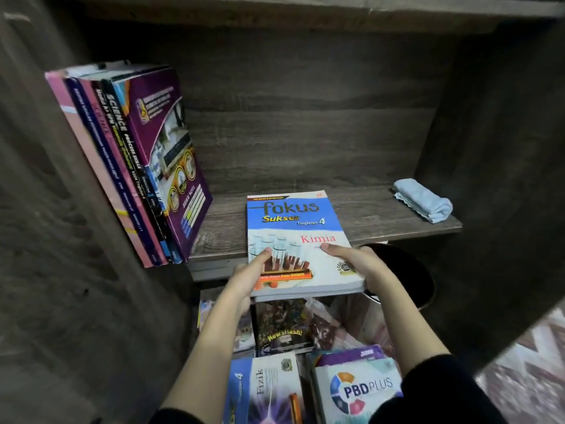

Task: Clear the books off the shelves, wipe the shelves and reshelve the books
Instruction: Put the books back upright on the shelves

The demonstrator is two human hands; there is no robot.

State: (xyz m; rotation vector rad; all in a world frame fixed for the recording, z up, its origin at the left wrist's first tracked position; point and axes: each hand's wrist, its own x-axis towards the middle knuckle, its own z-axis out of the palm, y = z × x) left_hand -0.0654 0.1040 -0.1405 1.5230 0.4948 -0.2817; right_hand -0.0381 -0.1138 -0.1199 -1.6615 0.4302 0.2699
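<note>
A blue and white "Fokus Sukses Kimia" book (293,228) lies flat, its far end over the dark wooden shelf (360,215) and its near end sticking out past the front edge. My left hand (247,278) grips its near left corner, thumb on the cover. My right hand (357,266) grips the near right corner the same way. Several books (131,166) stand leaning against the shelf's left wall, a purple one (165,148) outermost. A folded light blue cloth (423,200) lies at the shelf's right end.
Below the shelf, loose books lie in a pile: a "Fizik" book (266,390), a "PBD Plus" book (357,393) and a dark "Newsflash" book (284,328). A dark round object (406,270) sits behind my right hand. Patterned floor covering (532,371) shows at the lower right.
</note>
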